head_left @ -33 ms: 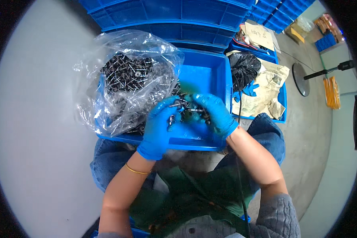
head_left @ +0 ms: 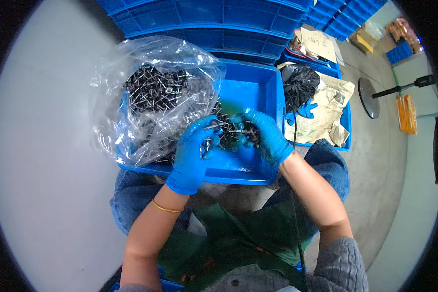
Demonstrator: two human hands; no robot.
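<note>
My left hand (head_left: 189,155), in a blue glove, is curled around a few small dark metal pieces with shiny shafts, like bolts; one lies across its thumb and forefinger. My right hand (head_left: 270,138), also gloved in blue, faces it with bent fingers and has several such bolts (head_left: 250,132) against its palm and fingers. Both hands are over a shallow blue tray (head_left: 250,75). Between and behind them lies a loose heap of the same bolts (head_left: 223,119). A clear plastic bag (head_left: 199,61) full of bolts rests in the tray's left side.
Stacked blue crates (head_left: 194,41) stand right behind the tray. To the right, a blue bin holds brown paper (head_left: 328,107), a black plastic bag (head_left: 299,85) and a blue glove (head_left: 306,109). A black cable (head_left: 294,209) hangs near my right arm. A stand with a round base (head_left: 369,97) is farther right.
My right hand's fingers have opened a little and moved slightly, showing more of the bolts in it. My left hand has shifted slightly to the left. The bag stays in place.
</note>
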